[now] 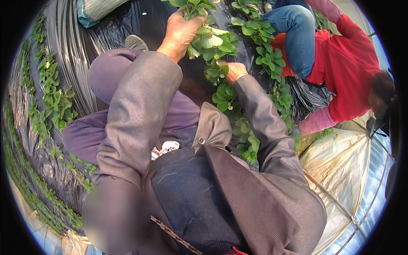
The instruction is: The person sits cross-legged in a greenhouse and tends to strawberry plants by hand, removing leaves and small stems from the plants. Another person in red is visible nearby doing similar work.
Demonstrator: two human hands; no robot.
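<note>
My left hand (183,33) is at the top middle, its fingers closed round a bunch of green strawberry leaves and stems (195,8). Some of these leaves are pale and face upward. Below and to the right, my right hand (235,70) reaches into the row of strawberry plants (224,95); its fingertips are blurred and partly among the leaves, so whether they pinch anything is not clear. Small yellow-centred flower heads (216,57) show beside it. A white strawberry flower (230,108) is lower in the same row.
Black plastic mulch film (70,63) covers the ground between the rows. A co-worker in a red top (347,60) crouches at the right, beside another strawberry row (271,60). A pale sack (102,8) lies at the upper left. Light plastic sheeting and poles (338,159) stand at the lower right.
</note>
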